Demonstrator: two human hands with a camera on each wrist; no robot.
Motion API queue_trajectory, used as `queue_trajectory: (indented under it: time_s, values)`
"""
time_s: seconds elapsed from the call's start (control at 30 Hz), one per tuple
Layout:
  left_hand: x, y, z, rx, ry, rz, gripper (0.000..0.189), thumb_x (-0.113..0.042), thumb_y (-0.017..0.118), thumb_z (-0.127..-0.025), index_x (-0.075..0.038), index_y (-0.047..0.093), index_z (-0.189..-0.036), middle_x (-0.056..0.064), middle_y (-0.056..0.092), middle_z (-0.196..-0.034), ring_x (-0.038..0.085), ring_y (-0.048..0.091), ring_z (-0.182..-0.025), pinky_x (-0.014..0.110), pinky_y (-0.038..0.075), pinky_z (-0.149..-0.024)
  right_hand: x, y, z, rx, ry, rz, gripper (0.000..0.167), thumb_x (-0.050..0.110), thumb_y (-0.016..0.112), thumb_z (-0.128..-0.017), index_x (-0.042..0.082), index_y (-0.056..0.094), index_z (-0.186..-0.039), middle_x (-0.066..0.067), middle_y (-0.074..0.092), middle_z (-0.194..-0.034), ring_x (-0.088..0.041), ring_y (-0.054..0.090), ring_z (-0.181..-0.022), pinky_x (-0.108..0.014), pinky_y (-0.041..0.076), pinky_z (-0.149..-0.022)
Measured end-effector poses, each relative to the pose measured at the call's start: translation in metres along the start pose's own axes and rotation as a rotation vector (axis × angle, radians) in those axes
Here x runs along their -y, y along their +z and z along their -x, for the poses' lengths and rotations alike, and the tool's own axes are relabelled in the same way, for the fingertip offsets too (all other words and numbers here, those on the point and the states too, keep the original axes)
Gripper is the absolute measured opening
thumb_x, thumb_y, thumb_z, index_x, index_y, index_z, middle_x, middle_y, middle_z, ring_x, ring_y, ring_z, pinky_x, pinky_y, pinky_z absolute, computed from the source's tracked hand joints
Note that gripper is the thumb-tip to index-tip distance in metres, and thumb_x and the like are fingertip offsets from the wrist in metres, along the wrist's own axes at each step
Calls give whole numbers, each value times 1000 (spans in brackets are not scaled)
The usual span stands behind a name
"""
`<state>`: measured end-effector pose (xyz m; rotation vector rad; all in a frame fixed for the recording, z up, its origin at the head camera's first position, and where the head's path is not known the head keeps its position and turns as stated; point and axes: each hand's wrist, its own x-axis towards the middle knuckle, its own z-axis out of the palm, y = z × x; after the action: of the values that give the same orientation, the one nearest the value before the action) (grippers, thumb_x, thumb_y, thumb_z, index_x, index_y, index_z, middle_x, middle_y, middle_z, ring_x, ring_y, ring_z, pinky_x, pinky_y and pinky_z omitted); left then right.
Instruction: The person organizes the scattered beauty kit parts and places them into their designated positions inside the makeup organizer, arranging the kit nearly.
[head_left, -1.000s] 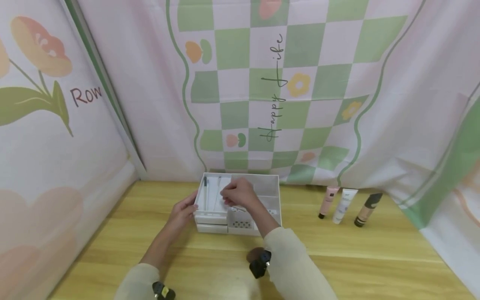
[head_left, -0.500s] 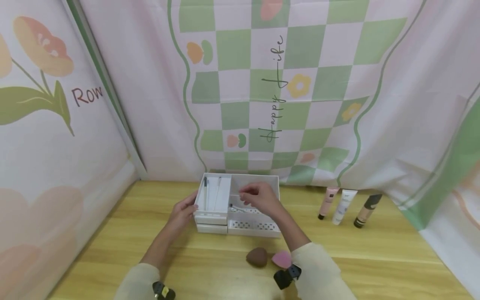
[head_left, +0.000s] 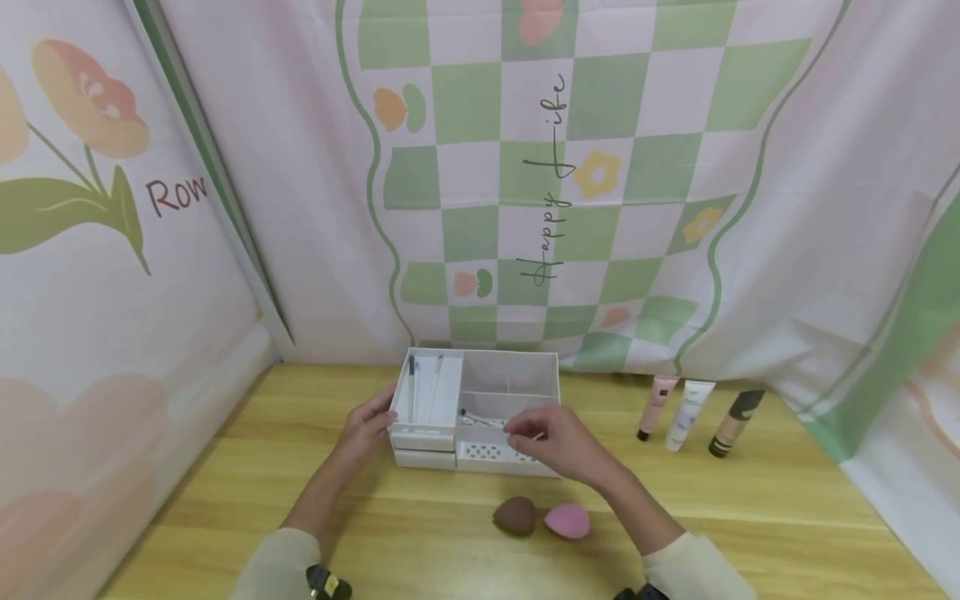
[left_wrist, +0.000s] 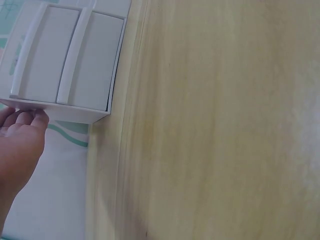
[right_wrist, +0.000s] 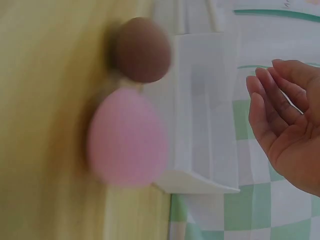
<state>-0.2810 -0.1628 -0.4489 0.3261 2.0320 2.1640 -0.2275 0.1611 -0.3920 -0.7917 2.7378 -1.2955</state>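
Observation:
My left hand (head_left: 365,427) holds the left side of a white desktop organizer (head_left: 510,352), its thumb at the rim. In the left wrist view, its bent fingers (left_wrist: 39,119) touch the side wall, next to two drawer fronts. My right hand (head_left: 558,437) is over the organizer's front right part; in the right wrist view its fingers are loosely bent with nothing between them. A slim dark-tipped stick (head_left: 412,367), like a makeup brush, and a thin pale stick (head_left: 435,388) lie in the left top tray. Another small dark-tipped stick (head_left: 472,417) lies in a right compartment.
A brown makeup sponge (head_left: 514,517) and a pink makeup sponge (head_left: 567,521) lie on the wooden table (head_left: 420,542) in front of the organizer. At the right stand a pink tube (head_left: 657,407), a white tube (head_left: 688,417) and a beige bottle (head_left: 735,423). A printed curtain hangs behind.
My right hand has moved from the organizer's left tray rightward and toward me. The small dark-tipped stick in the right compartment and both sponges are now uncovered. My left hand stays in place.

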Motion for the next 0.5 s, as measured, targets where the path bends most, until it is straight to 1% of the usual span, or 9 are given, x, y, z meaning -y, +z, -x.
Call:
queue_trajectory:
  time_s: [0.13,0.2,0.4,0.43,0.5]
  values:
    - [0,0,0,2,4,-7,60,1,43,-100,6,24,-157,24,16,-168,41,22,-155,23,43,-115,-6,4,16,48,-19,50,18,13,71,-92,2,76,-106,-9,78,-98,-7,69,-86,-16,59,-75]
    - [0,1,0,-3,-1,-4,60,0,42,-100,6,24,-157,23,17,-169,40,22,-156,24,42,-115,-10,7,23,80,-15,71,19,13,73,-90,2,75,-105,-8,78,-98,-8,70,-87,-18,60,-76]
    - [1,0,0,-3,-3,-5,60,0,42,-100,5,24,-157,22,16,-169,39,22,-156,27,40,-117,-18,18,40,150,10,198,30,25,79,-85,5,75,-107,-7,78,-103,-16,71,-91,-32,64,-81]
    - [1,0,0,-2,-3,-7,60,0,42,-100,5,24,-157,22,16,-169,39,22,-156,29,39,-118,-19,20,42,158,8,213,31,25,80,-84,5,75,-107,-6,77,-103,-17,71,-92,-33,64,-81]
    - [0,0,0,-2,-2,-10,60,0,42,-100,5,23,-157,23,16,-169,40,21,-156,31,38,-119,-22,22,45,172,12,219,32,24,82,-82,6,75,-107,-5,77,-103,-15,70,-92,-30,64,-80]
